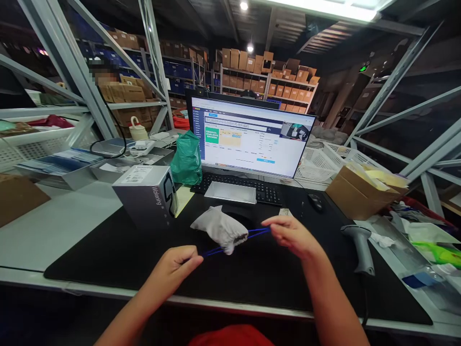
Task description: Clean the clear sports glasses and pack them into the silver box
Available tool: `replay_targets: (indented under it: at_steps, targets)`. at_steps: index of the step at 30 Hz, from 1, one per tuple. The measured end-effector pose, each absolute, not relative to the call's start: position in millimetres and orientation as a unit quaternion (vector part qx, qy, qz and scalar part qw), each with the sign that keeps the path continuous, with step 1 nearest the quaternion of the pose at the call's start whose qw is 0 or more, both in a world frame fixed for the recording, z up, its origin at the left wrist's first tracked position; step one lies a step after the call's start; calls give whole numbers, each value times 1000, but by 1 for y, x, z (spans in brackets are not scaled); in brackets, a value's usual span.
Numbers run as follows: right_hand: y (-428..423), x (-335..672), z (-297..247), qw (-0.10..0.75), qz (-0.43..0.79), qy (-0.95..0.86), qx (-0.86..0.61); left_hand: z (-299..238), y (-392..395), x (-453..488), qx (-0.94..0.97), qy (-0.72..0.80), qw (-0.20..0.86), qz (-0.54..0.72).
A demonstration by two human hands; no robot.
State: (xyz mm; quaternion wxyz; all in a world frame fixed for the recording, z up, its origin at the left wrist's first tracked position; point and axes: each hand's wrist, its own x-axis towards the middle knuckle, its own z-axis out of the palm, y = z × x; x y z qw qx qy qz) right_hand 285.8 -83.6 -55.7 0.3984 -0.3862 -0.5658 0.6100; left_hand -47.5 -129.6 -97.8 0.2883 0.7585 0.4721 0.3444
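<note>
A small light-grey drawstring pouch (219,228) is in front of the keyboard, its gathered mouth turned towards me. Blue cords run out from both sides of that mouth. My left hand (179,263) is closed on the left cord, pulled out towards the lower left. On the other side my right hand (292,235) pinches the right cord, which is stretched taut. What the pouch holds is hidden. Behind it lies a flat, clear-looking case (230,192) against the keyboard (270,193). A dark grey printed box (146,199) stands to the left.
A green plastic bag (186,161) sits left of the monitor (248,137). At right are a mouse (315,202), a barcode scanner (360,247) and an open cardboard box (355,192). Metal shelf posts flank the desk. A person (104,69), partly hidden, is at the back left.
</note>
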Motion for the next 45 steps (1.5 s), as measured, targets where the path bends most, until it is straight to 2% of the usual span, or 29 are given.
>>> replay_targets:
  at_steps: [3, 7, 12, 16, 18, 20, 23, 26, 29, 33, 37, 40, 45]
  targets:
    - [-87, 311, -62, 516, 629, -431, -391, -105, -126, -57, 776, 469, 268, 325]
    - [-97, 323, -77, 596, 607, -350, -393, -114, -120, -49, 799, 473, 227, 294]
    - [-100, 338, -89, 563, 549, -391, -478, -96, -104, -41, 815, 472, 76, 328]
    - [-89, 320, -92, 651, 460, -391, -461, -83, -80, -30, 824, 438, 116, 340]
    - [-87, 293, -92, 673, 392, -449, -438, -82, -70, -20, 816, 431, 147, 356]
    - [-89, 259, -91, 626, 298, -584, -423, -84, -66, -8, 800, 442, 151, 377]
    - [-94, 212, -84, 455, 137, -783, -401, -87, -69, 3, 783, 453, 145, 400]
    - [-90, 186, -77, 288, 3, -864, -412, -91, -73, 2, 779, 433, 161, 423]
    - [-73, 189, -70, 223, 6, -875, -428, -98, -77, -10, 774, 413, 195, 438]
    - [-44, 221, -40, 303, 159, -812, -472, -113, -83, -29, 805, 420, 155, 390]
    - [-30, 235, 12, 486, 283, -688, -459, -128, -92, -31, 841, 418, 74, 336]
    - [-38, 213, 35, 621, 265, -628, -385, -140, -99, -22, 843, 395, -20, 365]
    - [-59, 151, 46, 659, 179, -662, -310, -152, -107, -17, 850, 315, -121, 405]
